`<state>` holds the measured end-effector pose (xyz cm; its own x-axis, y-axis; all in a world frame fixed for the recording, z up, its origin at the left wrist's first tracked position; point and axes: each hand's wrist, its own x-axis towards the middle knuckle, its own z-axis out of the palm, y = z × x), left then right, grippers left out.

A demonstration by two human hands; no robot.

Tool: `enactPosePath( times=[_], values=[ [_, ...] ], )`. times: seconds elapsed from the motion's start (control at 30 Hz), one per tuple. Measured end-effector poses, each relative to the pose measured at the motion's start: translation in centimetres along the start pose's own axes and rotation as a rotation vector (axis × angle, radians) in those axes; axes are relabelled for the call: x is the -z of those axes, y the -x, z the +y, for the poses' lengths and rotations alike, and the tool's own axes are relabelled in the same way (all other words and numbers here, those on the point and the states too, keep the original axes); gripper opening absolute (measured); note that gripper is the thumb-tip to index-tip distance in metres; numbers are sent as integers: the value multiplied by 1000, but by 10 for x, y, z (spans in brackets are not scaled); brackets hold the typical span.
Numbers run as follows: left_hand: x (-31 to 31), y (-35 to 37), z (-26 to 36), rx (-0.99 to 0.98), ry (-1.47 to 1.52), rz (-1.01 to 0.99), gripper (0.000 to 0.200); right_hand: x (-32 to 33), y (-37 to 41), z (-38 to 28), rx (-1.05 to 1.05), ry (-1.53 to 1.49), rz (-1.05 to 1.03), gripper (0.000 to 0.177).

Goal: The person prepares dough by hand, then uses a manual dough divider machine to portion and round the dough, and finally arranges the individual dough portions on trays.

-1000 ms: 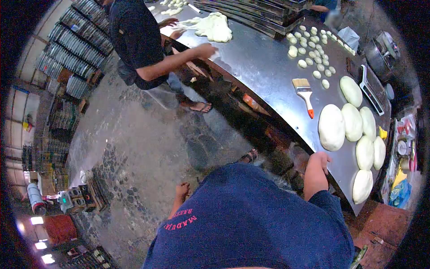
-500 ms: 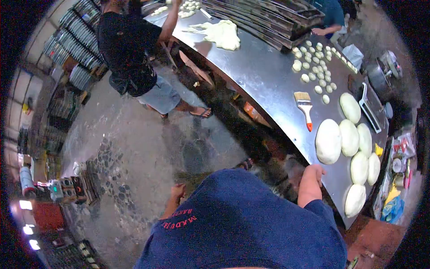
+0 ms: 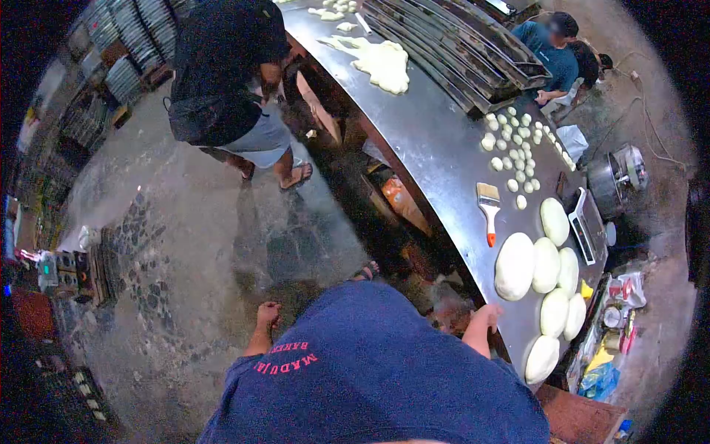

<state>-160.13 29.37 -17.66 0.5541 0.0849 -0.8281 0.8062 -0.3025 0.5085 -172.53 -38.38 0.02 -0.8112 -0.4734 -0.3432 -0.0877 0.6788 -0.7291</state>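
My right hand (image 3: 487, 317) rests on the near edge of the long steel table (image 3: 442, 159), fingers curled over the rim. Just beyond it lie several large oval dough loaves (image 3: 515, 266) in a cluster. My left hand (image 3: 267, 314) hangs at my side as a closed fist with nothing in it, above the stone floor. My blue shirt fills the bottom of the view and hides my forearms.
An orange-handled pastry brush (image 3: 488, 209) lies on the table, with small dough balls (image 3: 513, 145), a scale (image 3: 584, 226) and flattened dough (image 3: 382, 64) beyond. Stacked trays (image 3: 458, 44) run along the back. A person in a dark shirt (image 3: 222, 66) stands left; another sits far right (image 3: 551, 53).
The view has swung right and pulled back from the table. The person in the dark shirt has turned away from the table. My right hand has stayed on the table edge.
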Motion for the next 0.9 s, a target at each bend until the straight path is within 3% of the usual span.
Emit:
enactPosePath(
  times=[0.03, 0.1, 0.13, 0.17, 0.23, 0.27, 0.33, 0.37, 0.4, 0.43, 0.53, 0.6, 0.63, 0.7, 0.77, 0.8, 0.83, 0.9],
  values=[
    [-4, 7, 0, 21, -56, 30, 24, 2, -7, 6, 26, 49, -26, 96],
    [0, 4, -2, 39, -133, 54, 25, 56, 20, 11, 169, 135, -348, 93],
    [3, -6, -9, 74, -224, 58, 26, 56, 3, 23, 525, 485, -97, 58],
    [4, -16, -15, 109, -318, 65, 27, 52, -10, 33, 507, 488, -89, 58],
    [11, -22, -12, 85, -391, 72, 26, 82, 30, 39, 1154, 378, -293, 35],
    [16, -23, -4, 40, -439, 71, 25, 81, 60, 36, 1116, 232, -394, 30],
    [29, -30, 23, -61, -536, 65, 23, 56, 81, 25, 1249, 333, -633, 21],
    [33, -35, 41, -112, -587, 59, 22, 47, 101, 15, 1409, 275, -651, 27],
    [37, -41, 64, -165, -637, 46, 22, 43, 131, -3, 1427, 159, -674, 46],
    [40, -47, 87, -215, -678, 36, 21, 26, 135, -16, 1603, 183, -575, 56],
    [30, -62, 165, -388, -775, -2, 18, -15, 136, -40, 1575, 249, -392, 59],
    [12, -69, 207, -569, -866, -12, 17, -48, 130, -54, 1594, 520, -548, 57],
    [0, -68, 228, -769, -983, -11, 16, -66, 126, -55, 1648, 530, -477, 49],
    [-22, -59, 265, -1166, -1200, 80, 15, -91, 119, -59, 1579, 519, -563, 39],
    [-62, -15, 305, -805, -739, 43, 15, -103, 117, -77, 1554, 387, -731, 34],
    [-82, 2, 327, -471, -263, -3, 14, -110, 125, -90, 1136, 184, -933, 33],
    [-92, 11, 345, -444, -253, 11, 14, -116, 131, -107, 700, 3, -1076, 32],
    [-107, 23, 355, -240, -237, 13, 17, -139, 146, -141, 201, -673, -1213, 29]
  ],
)
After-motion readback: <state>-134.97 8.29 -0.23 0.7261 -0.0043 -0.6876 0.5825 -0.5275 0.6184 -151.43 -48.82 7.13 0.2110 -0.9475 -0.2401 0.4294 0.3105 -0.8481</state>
